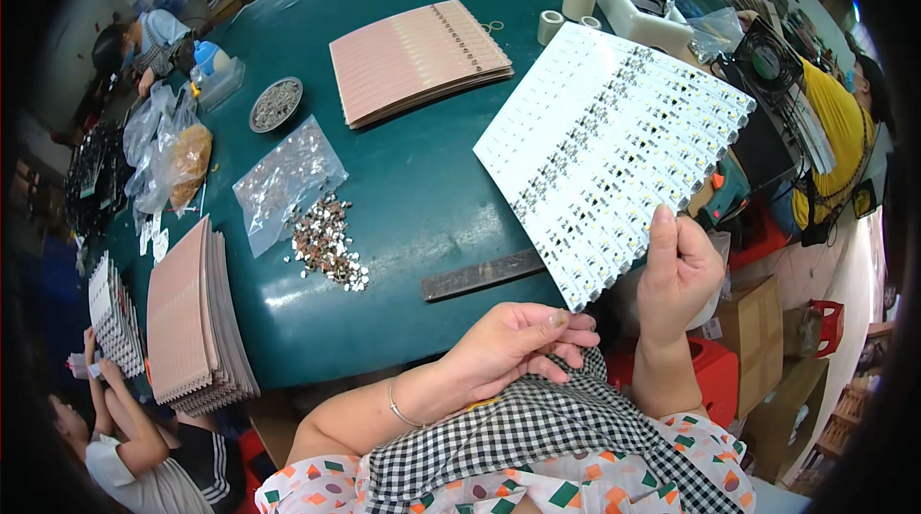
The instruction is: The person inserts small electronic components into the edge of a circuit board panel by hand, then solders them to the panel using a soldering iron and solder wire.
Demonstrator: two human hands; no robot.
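A white panel of LED circuit boards (614, 140), with rows of small parts and a notched near edge, fills the right middle of the head view. My right hand (679, 269) is closed at this near edge, thumb on top, gripping the panel. My left hand (528, 346) is beside the panel's nearest corner. Its thumb and forefinger are pinched together while the other fingers curl loosely; anything between them is too small to make out. Just left of the panel lies a dark flat bar (480, 276). A heap of small metal pieces (329, 240) spills beside a clear plastic bag (291, 183).
Stacks of pinkish panels stand at the far middle (417, 63) and left edge (182, 312) of the green table (403, 197). A bowl of small parts (276, 104) sits far left; tape rolls (550, 27) and a white foam box (645, 20) far right. Other people work around the table.
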